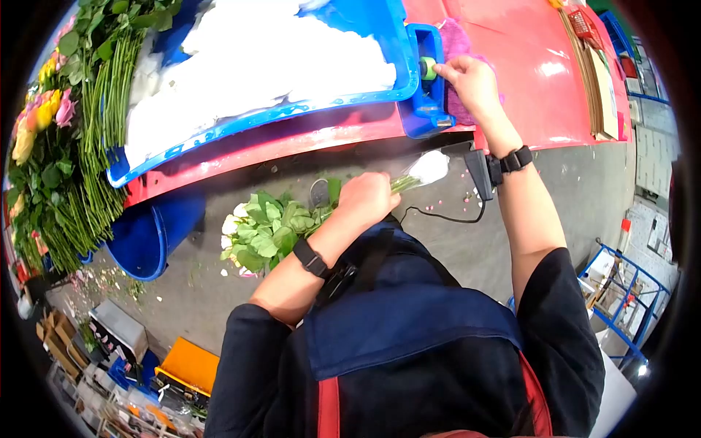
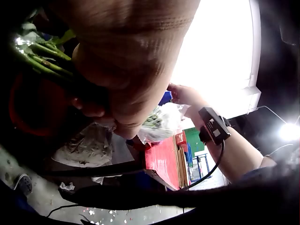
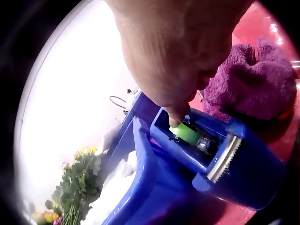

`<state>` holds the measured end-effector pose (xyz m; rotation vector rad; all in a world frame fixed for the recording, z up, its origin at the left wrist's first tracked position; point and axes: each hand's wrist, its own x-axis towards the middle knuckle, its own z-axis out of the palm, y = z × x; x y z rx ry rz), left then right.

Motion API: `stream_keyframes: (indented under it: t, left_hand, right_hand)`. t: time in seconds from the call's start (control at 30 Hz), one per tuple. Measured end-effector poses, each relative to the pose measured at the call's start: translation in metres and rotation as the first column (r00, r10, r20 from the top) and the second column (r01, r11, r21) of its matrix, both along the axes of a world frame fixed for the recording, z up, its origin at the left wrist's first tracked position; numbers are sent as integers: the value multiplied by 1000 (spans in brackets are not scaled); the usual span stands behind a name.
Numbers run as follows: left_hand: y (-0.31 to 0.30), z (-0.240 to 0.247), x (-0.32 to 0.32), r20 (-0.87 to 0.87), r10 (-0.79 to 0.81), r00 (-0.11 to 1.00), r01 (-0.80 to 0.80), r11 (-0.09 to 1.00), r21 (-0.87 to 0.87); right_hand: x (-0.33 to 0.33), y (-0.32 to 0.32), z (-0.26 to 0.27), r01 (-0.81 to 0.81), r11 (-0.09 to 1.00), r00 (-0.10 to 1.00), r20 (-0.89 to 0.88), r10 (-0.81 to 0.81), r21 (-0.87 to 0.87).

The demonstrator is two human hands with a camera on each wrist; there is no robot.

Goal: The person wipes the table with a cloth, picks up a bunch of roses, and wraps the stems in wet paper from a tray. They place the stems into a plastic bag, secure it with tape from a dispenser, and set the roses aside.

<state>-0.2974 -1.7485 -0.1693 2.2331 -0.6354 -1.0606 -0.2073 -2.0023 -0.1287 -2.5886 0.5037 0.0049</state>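
Note:
My left hand [image 1: 366,197] grips the green stems of a bunch of pale roses [image 1: 272,228], leaves and blooms pointing left. Beyond the fist, the stem ends are covered by a white wrap [image 1: 429,168]. Over a blue tape dispenser [image 1: 425,120], my right hand [image 1: 471,82] bends down, its thumb and finger pinching at the green tape [image 3: 187,134]. Toothed metal cutter [image 3: 226,158] lines one end of the dispenser. In the left wrist view some green stems [image 2: 49,61] show beside the palm; the fingers' far side is hidden.
A blue tray [image 1: 255,109] of white material stands on the red-covered table [image 1: 533,44], beside the dispenser. A purple cloth [image 3: 253,84] lies behind it. Long-stemmed roses [image 1: 109,87] are heaped at the left, above a blue bucket [image 1: 150,241]. A cable [image 1: 445,217] hangs from the right wrist camera.

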Motion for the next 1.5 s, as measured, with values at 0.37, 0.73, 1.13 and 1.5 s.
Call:
stream_keyframes:
  t: [0.37, 0.73, 1.13, 1.5]
  left_hand:
    - [-2, -1, 2, -15, -84, 996, 85, 991, 99]
    - [-8, -4, 3, -31, -108, 994, 110, 991, 73]
    - [-14, 12, 6, -27, -53, 998, 55, 996, 64]
    - [-9, 12, 3, 1, -46, 999, 46, 998, 51]
  right_hand:
    - [6, -8, -4, 39, 989, 996, 71, -50, 145]
    - [-33, 32, 10, 53, 998, 960, -274, -60, -32]
    - [-31, 26, 7, 130, 990, 947, -290, -140, -56]
    - [-29, 32, 6, -13, 948, 938, -332, -99, -319]
